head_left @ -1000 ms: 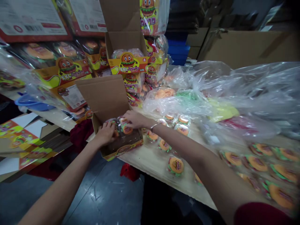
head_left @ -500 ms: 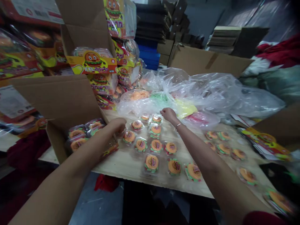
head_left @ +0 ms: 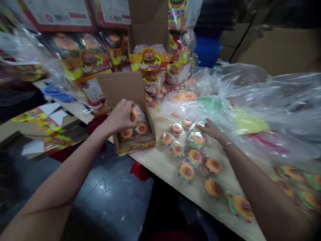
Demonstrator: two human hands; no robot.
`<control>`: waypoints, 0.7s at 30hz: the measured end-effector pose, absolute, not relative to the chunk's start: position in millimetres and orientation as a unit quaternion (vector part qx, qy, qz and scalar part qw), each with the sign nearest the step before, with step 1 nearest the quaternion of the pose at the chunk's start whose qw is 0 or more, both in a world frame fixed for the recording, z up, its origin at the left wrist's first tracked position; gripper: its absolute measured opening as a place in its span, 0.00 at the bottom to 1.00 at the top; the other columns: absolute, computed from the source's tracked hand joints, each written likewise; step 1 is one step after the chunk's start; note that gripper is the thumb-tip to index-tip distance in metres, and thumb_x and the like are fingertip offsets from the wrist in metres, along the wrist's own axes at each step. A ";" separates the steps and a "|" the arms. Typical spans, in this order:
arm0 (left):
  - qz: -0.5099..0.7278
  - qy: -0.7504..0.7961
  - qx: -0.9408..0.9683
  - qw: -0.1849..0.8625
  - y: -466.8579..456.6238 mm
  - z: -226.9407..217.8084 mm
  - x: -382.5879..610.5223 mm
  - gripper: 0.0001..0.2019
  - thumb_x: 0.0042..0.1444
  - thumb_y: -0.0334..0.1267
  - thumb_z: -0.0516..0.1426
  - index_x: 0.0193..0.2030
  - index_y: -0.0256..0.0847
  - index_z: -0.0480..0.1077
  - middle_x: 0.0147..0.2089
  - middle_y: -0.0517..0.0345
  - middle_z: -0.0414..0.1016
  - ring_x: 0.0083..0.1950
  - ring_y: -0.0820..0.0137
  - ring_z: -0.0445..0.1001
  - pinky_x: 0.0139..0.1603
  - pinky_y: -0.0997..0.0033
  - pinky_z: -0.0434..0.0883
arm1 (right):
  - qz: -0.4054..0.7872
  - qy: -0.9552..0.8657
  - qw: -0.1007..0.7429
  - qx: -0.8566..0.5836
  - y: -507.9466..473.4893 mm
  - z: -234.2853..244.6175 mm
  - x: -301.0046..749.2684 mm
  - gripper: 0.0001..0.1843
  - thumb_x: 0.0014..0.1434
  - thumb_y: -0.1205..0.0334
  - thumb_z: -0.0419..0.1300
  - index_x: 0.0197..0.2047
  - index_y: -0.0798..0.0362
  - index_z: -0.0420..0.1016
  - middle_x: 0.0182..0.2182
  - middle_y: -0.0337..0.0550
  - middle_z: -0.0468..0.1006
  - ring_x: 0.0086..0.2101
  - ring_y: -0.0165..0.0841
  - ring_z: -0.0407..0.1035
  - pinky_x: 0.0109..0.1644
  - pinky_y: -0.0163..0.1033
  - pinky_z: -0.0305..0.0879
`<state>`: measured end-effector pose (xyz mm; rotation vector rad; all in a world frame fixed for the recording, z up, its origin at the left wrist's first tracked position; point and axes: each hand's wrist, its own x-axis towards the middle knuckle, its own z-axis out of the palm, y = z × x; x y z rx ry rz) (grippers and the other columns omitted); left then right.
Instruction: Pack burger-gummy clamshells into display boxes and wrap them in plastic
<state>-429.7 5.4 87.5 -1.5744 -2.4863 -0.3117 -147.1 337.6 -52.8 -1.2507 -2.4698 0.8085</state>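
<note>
Head: bags (head_left: 184, 107) behind packs (head_left: 194, 156); stacked boxes (head_left: 149, 63).

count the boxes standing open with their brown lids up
2: the near box, with the left hand over it, and the rear box, behind it on stacked packages. More could be hidden behind the stack.

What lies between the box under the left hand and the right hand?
In the head view, clear-plastic burger packs lie on the table between box and right hand.
</note>
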 end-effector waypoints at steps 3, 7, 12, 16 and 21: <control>-0.005 -0.860 -0.510 -0.021 -37.0 63.7 -448.5 0.37 0.39 0.48 0.64 0.56 0.35 0.62 0.51 0.45 0.66 0.52 0.53 0.69 0.53 0.57 0.68 | 0.275 -0.857 0.111 -0.422 346.4 -56.7 -148.6 0.58 0.48 0.39 0.66 0.70 0.65 0.48 0.56 0.65 0.70 0.51 0.47 0.70 0.52 0.47 0.68; 0.078 -0.835 -0.541 -0.057 -49.0 17.4 -451.0 0.34 0.47 0.46 0.62 0.60 0.36 0.61 0.59 0.38 0.65 0.60 0.48 0.65 0.61 0.39 0.57 | 0.200 -0.885 0.113 -0.404 345.6 -42.1 -153.9 0.54 0.43 0.43 0.70 0.66 0.62 0.58 0.47 0.57 0.75 0.44 0.45 0.72 0.46 0.46 0.69; 0.106 -0.804 -0.579 -0.083 -54.3 -3.6 -447.5 0.30 0.53 0.44 0.59 0.61 0.35 0.62 0.58 0.38 0.68 0.60 0.48 0.66 0.62 0.38 0.55 | 0.127 -0.900 0.152 -0.389 324.9 -9.5 -157.5 0.52 0.47 0.48 0.69 0.69 0.60 0.53 0.42 0.53 0.76 0.39 0.42 0.71 0.43 0.45 0.67; 0.071 -0.789 -0.610 -0.028 -62.7 -9.5 -447.0 0.29 0.61 0.51 0.51 0.62 0.33 0.62 0.58 0.38 0.69 0.58 0.51 0.68 0.55 0.54 0.64 | 0.219 -0.883 0.276 -0.309 277.6 14.6 -186.1 0.36 0.52 0.44 0.64 0.59 0.57 0.68 0.39 0.49 0.74 0.36 0.38 0.69 0.40 0.42 0.67; 0.041 -0.803 -0.592 0.062 -66.3 -21.1 -440.1 0.30 0.65 0.54 0.45 0.61 0.31 0.63 0.59 0.36 0.70 0.59 0.51 0.68 0.57 0.56 0.62 | 0.434 -0.853 0.270 -0.104 178.9 10.2 -275.7 0.21 0.58 0.48 0.61 0.46 0.57 0.68 0.39 0.44 0.74 0.37 0.32 0.69 0.40 0.36 0.67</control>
